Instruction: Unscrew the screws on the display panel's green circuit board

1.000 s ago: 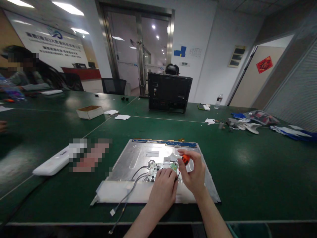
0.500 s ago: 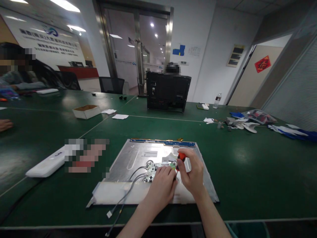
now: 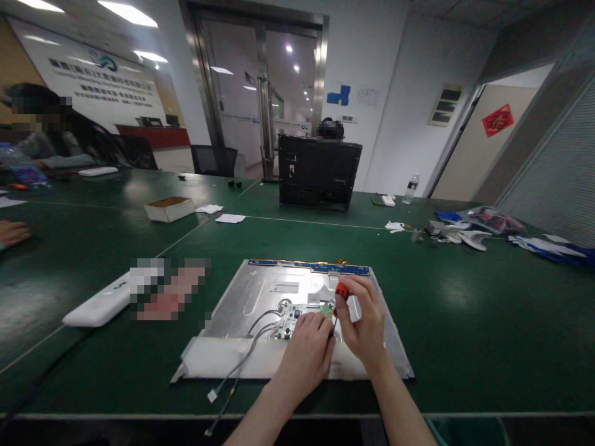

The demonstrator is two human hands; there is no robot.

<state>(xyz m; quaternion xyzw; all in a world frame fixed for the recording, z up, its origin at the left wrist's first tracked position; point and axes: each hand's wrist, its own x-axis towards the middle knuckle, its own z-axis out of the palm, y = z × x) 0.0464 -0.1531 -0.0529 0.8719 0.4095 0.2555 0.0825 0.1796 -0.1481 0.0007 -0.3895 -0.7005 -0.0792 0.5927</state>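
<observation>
A silvery flat display panel (image 3: 260, 291) lies face down on the green table, with a blue circuit strip (image 3: 297, 266) along its far edge. Near its middle sits a small green-and-white circuit board (image 3: 289, 313). My left hand (image 3: 309, 341) bends over this board, its closed fingers pressing on it and covering the right part. A red-and-black screwdriver (image 3: 343, 290) is pinched by the handle in my right hand (image 3: 365, 319). Its thin shaft points down beside my left fingers; the tip is hidden. Grey cables (image 3: 244, 359) run from the board over the near edge.
A white power bank-like slab (image 3: 100, 308) and a pixelated patch lie left. Beyond stand an open box (image 3: 170, 209), a black monitor (image 3: 320, 173) and a bottle (image 3: 411, 189). Gloves and plastic bags (image 3: 493, 220) lie right. Another person's hand (image 3: 13, 234) rests at far left.
The whole view has shifted slightly, so things appear a little further right. Both hands stay at the board, and the screwdriver remains in my right hand with its handle slightly more upright.
</observation>
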